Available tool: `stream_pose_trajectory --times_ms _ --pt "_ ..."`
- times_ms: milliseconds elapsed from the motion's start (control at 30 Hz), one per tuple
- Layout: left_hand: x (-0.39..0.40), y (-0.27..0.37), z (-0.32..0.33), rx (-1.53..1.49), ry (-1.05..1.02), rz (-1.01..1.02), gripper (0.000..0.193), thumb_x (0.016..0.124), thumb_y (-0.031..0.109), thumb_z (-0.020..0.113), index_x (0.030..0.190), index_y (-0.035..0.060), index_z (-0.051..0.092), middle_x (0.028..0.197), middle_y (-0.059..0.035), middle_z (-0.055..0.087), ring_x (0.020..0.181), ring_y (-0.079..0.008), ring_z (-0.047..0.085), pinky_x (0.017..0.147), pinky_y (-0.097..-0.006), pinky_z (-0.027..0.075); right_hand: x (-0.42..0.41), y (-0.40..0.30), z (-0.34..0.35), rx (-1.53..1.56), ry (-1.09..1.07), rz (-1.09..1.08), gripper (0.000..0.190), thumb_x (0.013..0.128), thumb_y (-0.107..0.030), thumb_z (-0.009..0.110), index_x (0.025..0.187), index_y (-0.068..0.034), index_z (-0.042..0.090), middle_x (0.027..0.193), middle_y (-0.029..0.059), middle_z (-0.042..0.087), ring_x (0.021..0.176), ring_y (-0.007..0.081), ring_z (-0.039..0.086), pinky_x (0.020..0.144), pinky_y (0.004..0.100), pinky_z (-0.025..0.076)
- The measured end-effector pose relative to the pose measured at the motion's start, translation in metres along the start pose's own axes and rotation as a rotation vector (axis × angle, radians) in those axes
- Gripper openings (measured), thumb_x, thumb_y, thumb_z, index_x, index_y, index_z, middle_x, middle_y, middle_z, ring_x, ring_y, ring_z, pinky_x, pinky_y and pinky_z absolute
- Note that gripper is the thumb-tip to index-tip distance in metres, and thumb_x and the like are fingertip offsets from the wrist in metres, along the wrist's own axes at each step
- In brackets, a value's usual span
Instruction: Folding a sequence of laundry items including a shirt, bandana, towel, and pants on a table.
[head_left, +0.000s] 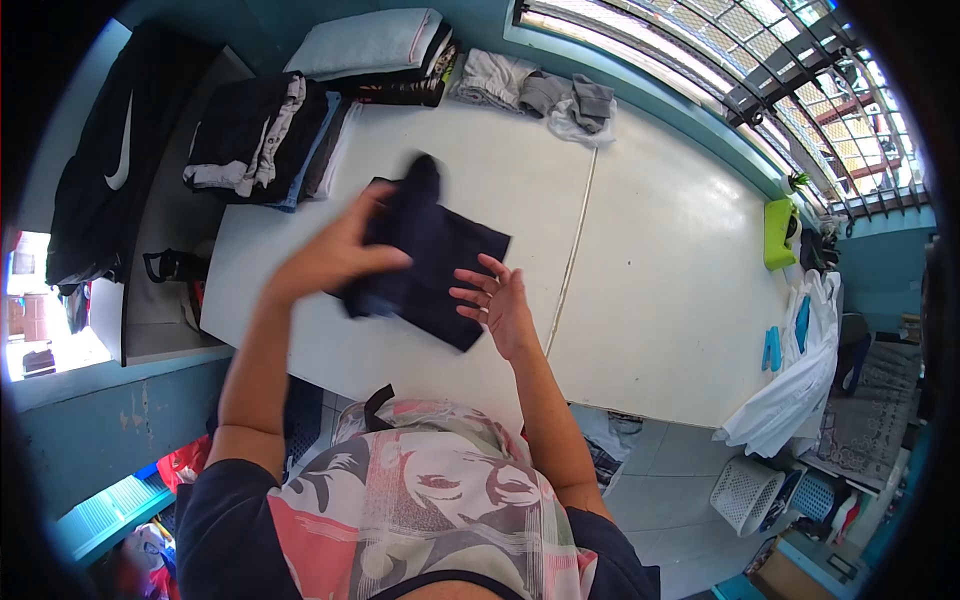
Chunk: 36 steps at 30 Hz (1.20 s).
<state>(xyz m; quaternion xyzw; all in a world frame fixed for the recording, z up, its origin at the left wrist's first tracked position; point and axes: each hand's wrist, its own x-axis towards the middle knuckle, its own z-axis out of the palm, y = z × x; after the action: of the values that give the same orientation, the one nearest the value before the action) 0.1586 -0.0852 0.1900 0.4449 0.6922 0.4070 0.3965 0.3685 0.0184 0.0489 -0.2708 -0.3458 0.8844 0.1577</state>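
A dark navy folded garment (431, 251) lies on the white tabletop before me, its upper flap and left side blurred. My left hand (337, 244) is over the garment's left side, thumb and fingers spread apart around the cloth. Blur hides whether it grips the fabric. At the garment's right edge is my right hand (495, 304), fingers apart and holding nothing. Whether its fingertips touch the cloth is unclear.
Folded clothes (247, 135) are stacked at the table's left, with more folded fabric (375, 49) behind. Small grey bundles (591, 105) sit near the window wall. A white garment (795, 375) hangs over the right edge beside a blue clip (771, 349). A lime-green holder (780, 234) stands nearby.
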Motion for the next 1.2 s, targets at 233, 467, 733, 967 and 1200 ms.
stream_pose_trajectory --times_ms 233,467,733,967,1200 --pt "0.004 -0.054 0.055 0.117 -0.016 -0.120 0.043 0.076 0.017 0.061 0.115 0.0045 0.046 0.110 -0.0086 0.052 0.095 -0.0155 0.053 0.079 -0.0271 0.042 0.011 0.022 -0.011 0.081 0.225 0.094 0.055 0.080 -0.026 0.054 0.124 -0.003 0.032 0.118 0.0130 0.045 0.106 0.0253 0.047 0.090 0.0363 0.040" --pt "-0.043 -0.131 -0.020 -0.245 0.653 -0.320 0.032 0.082 0.019 0.050 0.112 0.0075 0.047 0.109 -0.0030 0.052 0.097 -0.0126 0.050 0.081 -0.0279 0.039 0.036 0.018 0.099 0.231 0.073 -0.131 0.045 0.076 -0.008 0.059 0.115 -0.001 0.039 0.109 0.0108 0.049 0.099 0.0211 0.050 0.085 0.0340 0.043" --pt "-0.077 -0.205 -0.044 -0.621 1.016 -0.469 0.029 0.083 0.015 0.045 0.111 0.0084 0.045 0.108 -0.0052 0.050 0.101 -0.0147 0.047 0.084 -0.0326 0.038 0.059 0.018 0.152 0.467 -0.033 -0.126 0.041 0.075 -0.007 0.059 0.112 -0.003 0.042 0.107 0.0075 0.051 0.097 0.0198 0.051 0.083 0.0331 0.044" --pt "-0.051 -0.229 -0.051 -0.093 0.861 -0.380 0.028 0.080 0.010 0.050 0.107 0.0056 0.046 0.107 -0.0070 0.051 0.099 -0.0166 0.049 0.083 -0.0305 0.039 0.056 0.094 0.027 -0.253 0.512 -0.013 0.060 0.068 -0.013 0.061 0.118 0.005 0.032 0.110 0.0161 0.044 0.104 0.0243 0.043 0.090 0.0325 0.034" --pt "-0.011 -0.220 -0.019 0.435 0.430 -0.117 0.049 0.082 0.031 0.053 0.119 0.0035 0.038 0.120 -0.0177 0.042 0.112 -0.0301 0.041 0.094 -0.0348 0.032 0.049 0.096 0.045 -0.988 0.940 -0.176 0.070 0.066 -0.024 0.069 0.119 0.006 0.034 0.113 0.0204 0.043 0.106 0.0298 0.042 0.092 0.0336 0.033"
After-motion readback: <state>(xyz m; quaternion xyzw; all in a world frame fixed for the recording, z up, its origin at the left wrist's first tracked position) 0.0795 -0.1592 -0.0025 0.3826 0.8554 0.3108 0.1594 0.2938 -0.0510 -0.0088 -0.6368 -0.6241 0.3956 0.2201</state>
